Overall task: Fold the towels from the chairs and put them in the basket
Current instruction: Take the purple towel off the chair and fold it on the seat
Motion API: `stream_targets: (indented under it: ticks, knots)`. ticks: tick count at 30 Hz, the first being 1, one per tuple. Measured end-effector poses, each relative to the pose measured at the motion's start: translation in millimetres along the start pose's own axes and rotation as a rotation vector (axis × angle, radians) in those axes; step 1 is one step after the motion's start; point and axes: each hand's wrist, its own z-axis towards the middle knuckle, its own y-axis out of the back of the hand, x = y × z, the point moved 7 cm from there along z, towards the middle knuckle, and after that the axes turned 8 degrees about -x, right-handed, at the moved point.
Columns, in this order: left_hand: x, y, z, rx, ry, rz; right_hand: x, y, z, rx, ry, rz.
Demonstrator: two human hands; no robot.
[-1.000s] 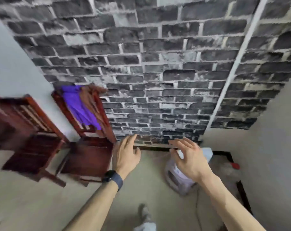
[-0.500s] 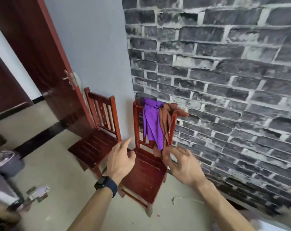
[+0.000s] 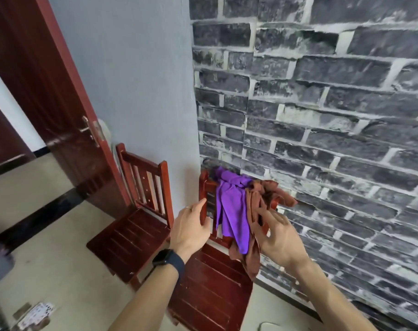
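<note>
My left hand (image 3: 191,229) is open, with the fingers straight and loosely together. The fingertips reach the left post of a red wooden chair (image 3: 210,297), but I cannot tell whether they touch it. A dark watch (image 3: 166,258) sits on that wrist.

At three o'clock from it is my right hand (image 3: 280,238). Its fingers are spread and slightly bent, and the fingertips rest against a brown towel (image 3: 260,199) without closing on it.

Between the two hands, at eleven o'clock from the right one, hangs a purple towel (image 3: 231,211). Both towels are draped over the backrest of the chair. The purple one is on the left. The brown one is bunched over the right post, and its tail hangs down toward the seat.

The chair stands in the corner against a grey brick wall (image 3: 322,115), which fills everything from twelve to four o'clock. At nine o'clock from my left hand is a second chair (image 3: 136,237) of the same red wood, backed against a plain pale wall (image 3: 143,80). Further out, at ten o'clock, is a dark red door (image 3: 47,91) with a metal handle (image 3: 86,126).
</note>
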Motion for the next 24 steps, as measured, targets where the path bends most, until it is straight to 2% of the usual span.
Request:
stream_targets:
  ticks: [5, 10, 15, 18, 24]
  knots:
    - [0, -44, 73, 0.084, 0.070, -0.036, -37, -44, 68, 0.053, 0.004, -0.098]
    - [6, -104, 134, 0.200, 0.228, -0.086, -78, -87, 133, 0.165, -0.023, -0.211]
    - [23, -159, 172, 0.262, 0.310, -0.071, -120, -136, 163, 0.247, -0.056, -0.364]
    - [25, -186, 194, 0.255, 0.291, -0.044, -137, -162, 156, 0.261, -0.021, -0.448]
    - [24, -206, 236, 0.105, 0.211, 0.037, -139, -169, 155, 0.109, 0.032, -0.477]
